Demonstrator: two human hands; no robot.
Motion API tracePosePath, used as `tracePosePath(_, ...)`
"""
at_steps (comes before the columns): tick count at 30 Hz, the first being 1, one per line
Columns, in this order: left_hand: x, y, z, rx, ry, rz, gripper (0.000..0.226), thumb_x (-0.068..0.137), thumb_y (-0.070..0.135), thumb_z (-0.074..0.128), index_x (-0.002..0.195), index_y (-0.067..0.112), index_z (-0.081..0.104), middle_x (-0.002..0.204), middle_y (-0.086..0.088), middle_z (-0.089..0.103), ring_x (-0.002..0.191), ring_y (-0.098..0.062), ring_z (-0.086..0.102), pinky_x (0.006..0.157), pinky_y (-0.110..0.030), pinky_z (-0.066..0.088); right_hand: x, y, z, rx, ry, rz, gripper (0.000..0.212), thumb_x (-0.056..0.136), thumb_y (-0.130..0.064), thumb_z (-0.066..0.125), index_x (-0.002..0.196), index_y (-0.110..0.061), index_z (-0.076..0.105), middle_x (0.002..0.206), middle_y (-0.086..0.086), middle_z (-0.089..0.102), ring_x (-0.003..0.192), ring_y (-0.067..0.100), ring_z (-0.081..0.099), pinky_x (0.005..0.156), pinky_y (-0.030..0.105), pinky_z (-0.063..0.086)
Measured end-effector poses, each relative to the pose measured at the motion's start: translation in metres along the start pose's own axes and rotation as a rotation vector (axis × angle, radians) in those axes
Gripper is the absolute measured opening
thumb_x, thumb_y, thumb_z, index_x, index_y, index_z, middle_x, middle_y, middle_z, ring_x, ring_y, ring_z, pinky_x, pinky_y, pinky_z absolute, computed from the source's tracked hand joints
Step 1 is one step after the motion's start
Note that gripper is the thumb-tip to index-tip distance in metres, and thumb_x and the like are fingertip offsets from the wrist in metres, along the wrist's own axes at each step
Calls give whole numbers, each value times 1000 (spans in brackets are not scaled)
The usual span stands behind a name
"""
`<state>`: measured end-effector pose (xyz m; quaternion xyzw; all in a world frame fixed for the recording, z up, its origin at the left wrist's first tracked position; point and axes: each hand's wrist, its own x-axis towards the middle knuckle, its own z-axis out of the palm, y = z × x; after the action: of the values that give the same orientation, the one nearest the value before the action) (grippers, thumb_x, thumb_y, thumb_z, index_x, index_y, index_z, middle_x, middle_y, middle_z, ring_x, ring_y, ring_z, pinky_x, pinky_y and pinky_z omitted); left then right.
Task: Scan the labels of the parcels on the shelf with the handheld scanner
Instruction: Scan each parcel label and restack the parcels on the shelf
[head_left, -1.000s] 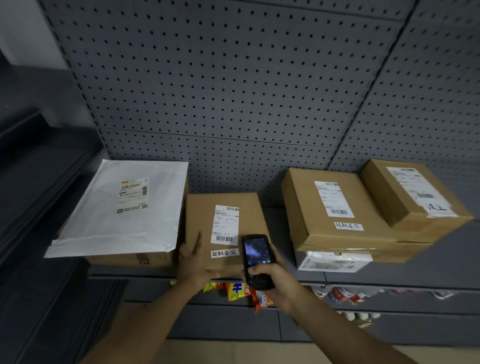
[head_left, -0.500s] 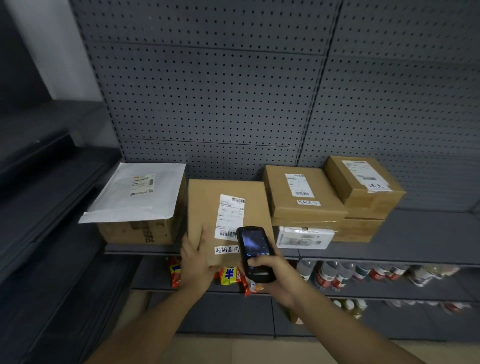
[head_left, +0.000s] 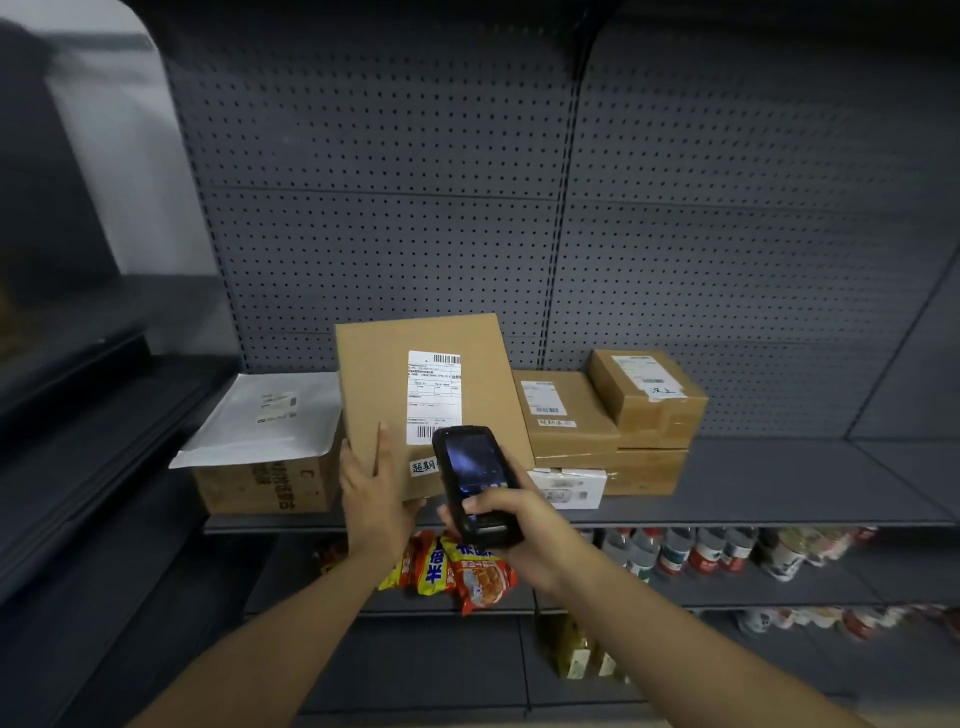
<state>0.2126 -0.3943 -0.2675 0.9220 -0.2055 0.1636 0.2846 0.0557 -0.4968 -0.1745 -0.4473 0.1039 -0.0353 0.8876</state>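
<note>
The scanner is gripped in the right hand just before the label of the box, which has been tilted upright off the shelf by the gripping left hand, so scanning looks imminent.

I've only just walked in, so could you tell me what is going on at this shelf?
A person is scanning parcels. The left hand grips the lower edge of a flat cardboard parcel, tilting it up so its label faces them. The right hand holds the handheld scanner just in front of that label. Other parcels sit on the shelf.
</note>
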Motion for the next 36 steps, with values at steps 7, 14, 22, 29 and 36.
tracePosePath(7, 10, -3, -16, 64, 0, 39, 118, 71, 17, 82, 153, 29, -2, 150, -32, 5, 135, -46, 25, 106, -47, 39, -11, -4, 25, 65, -7, 29, 59, 81, 21, 49, 129, -12, 52, 111, 23, 63, 90, 39, 67, 75, 39, 60)
tracePosePath(14, 10, -5, -24, 9, -30, 41, 110, 76, 16, 76, 154, 27, -1, 152, -31, 3, 139, -46, 16, 109, -48, 32, -5, 2, 35, 97, 14, 36, 60, 81, 22, 48, 131, -11, 51, 114, 26, 62, 91, 41, 66, 73, 40, 60)
tracePosePath(22, 16, -11, -29, -14, -10, 68, 109, 74, 18, 78, 154, 24, 4, 150, -33, 6, 137, -49, 18, 106, -51, 35, 1, 7, 43, 87, 35, 35, 63, 81, 20, 50, 135, -11, 49, 127, 32, 58, 89, 41, 68, 68, 38, 62)
tracePosePath(29, 18, -15, -28, -29, -14, 68, 109, 75, 20, 78, 154, 26, 2, 150, -32, 6, 138, -48, 18, 107, -52, 34, 3, 8, 47, 103, 29, 34, 61, 82, 19, 50, 136, -10, 49, 129, 33, 56, 92, 42, 68, 70, 39, 62)
tracePosePath(36, 21, -19, -24, -25, -9, 72, 109, 75, 19, 78, 154, 27, 2, 150, -31, 7, 136, -48, 19, 106, -52, 35, 3, 8, 48, 105, 22, 28, 60, 82, 19, 51, 133, -11, 49, 120, 28, 59, 93, 41, 68, 77, 42, 61)
